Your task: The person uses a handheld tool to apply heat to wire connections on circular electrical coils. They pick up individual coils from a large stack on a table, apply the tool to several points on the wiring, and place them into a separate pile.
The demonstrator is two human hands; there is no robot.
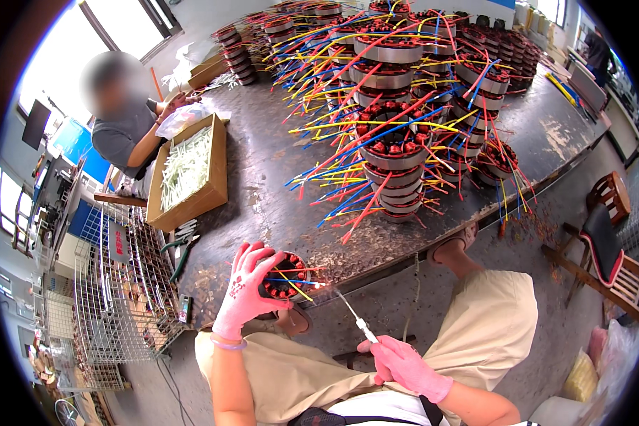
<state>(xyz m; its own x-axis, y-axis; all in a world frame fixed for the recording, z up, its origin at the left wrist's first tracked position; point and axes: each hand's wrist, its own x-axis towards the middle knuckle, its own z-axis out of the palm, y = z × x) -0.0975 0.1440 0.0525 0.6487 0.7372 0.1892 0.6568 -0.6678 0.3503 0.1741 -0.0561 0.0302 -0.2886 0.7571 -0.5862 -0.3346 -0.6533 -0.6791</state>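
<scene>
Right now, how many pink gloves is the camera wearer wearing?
2. One is on the left hand, its thumb and forefinger about the wound ring; one is on the right hand, holding the white-handled tool.

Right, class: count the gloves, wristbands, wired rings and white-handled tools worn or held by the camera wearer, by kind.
Pink gloves: 2 (left hand, right hand)
Lilac wristband: 1
Wired ring: 1
White-handled tool: 1
Total: 5
</scene>
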